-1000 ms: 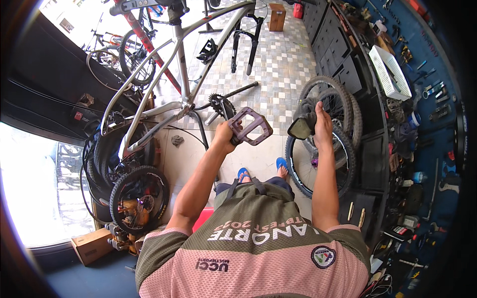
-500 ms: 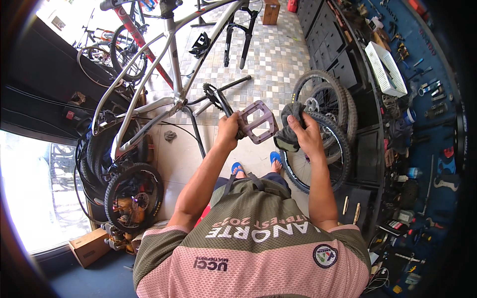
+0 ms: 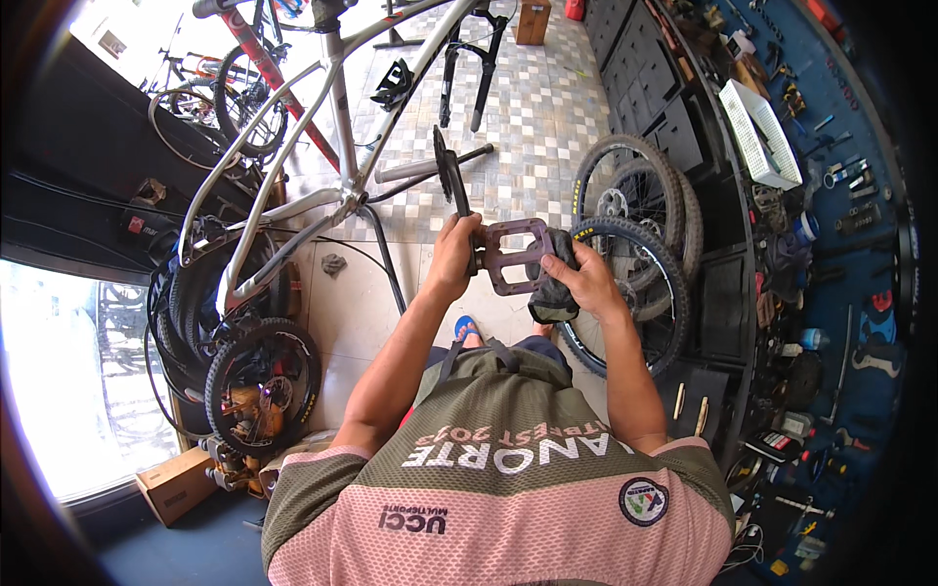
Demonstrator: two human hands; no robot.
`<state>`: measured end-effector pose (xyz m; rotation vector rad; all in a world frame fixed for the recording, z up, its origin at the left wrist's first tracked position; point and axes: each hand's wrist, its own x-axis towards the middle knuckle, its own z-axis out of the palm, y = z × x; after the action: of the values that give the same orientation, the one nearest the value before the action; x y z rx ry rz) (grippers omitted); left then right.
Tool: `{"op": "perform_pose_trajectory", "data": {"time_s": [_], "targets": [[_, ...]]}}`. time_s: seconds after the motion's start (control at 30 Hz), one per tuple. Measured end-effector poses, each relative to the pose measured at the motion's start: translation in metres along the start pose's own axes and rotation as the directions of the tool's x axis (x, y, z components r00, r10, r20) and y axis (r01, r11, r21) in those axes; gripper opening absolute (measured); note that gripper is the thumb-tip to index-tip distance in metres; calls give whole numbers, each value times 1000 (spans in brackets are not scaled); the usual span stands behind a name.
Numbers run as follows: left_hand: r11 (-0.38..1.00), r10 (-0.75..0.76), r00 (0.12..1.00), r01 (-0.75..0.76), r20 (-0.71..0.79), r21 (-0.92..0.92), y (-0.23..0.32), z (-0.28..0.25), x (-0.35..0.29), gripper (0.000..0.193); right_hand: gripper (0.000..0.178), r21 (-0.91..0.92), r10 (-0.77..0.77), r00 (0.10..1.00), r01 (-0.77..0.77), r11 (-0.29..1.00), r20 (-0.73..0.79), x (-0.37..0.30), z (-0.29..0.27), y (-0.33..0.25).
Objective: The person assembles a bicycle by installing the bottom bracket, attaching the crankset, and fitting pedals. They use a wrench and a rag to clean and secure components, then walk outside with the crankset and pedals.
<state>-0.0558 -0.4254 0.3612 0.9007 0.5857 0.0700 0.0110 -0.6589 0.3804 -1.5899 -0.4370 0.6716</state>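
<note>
My left hand is closed around the lower end of a black crank arm. A dark chainring stands edge-on at the arm's upper end. From the crank, beside my left fingers, a purple flat platform pedal with open cut-outs sticks out to the right. My right hand grips a dark grey cloth, its thumb against the pedal's right edge. Part of the cloth lies behind the pedal, and the right fingers are mostly hidden in it.
A silver bicycle frame stands ahead at left, with a suspension fork beyond it. Wheels lean against black drawers at right. A white basket sits on the bench by the tool wall. A crumpled rag lies on the floor.
My right hand has brought the cloth leftward onto the pedal's right side. The pedal has turned more level, and the crank and chainring have swung more upright.
</note>
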Motion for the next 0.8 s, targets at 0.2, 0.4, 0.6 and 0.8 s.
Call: {"op": "perform_pose_trajectory", "data": {"time_s": [0.2, 0.4, 0.6, 0.8], "targets": [[999, -43, 999, 43, 7, -32, -6, -1, 3, 24, 36, 41, 3, 999, -2, 999, -33, -5, 3, -1], [998, -52, 999, 53, 9, -25, -12, -2, 3, 25, 37, -1, 11, 999, -11, 1000, -43, -8, -1, 4], [998, -56, 998, 57, 10, -21, -18, -5, 3, 23, 37, -55, 1, 999, -4, 998, -54, -10, -2, 9], [999, -51, 999, 51, 1, -8, -23, -13, -3, 21, 34, -7, 12, 999, -12, 1000, -46, -15, 8, 8]]}}
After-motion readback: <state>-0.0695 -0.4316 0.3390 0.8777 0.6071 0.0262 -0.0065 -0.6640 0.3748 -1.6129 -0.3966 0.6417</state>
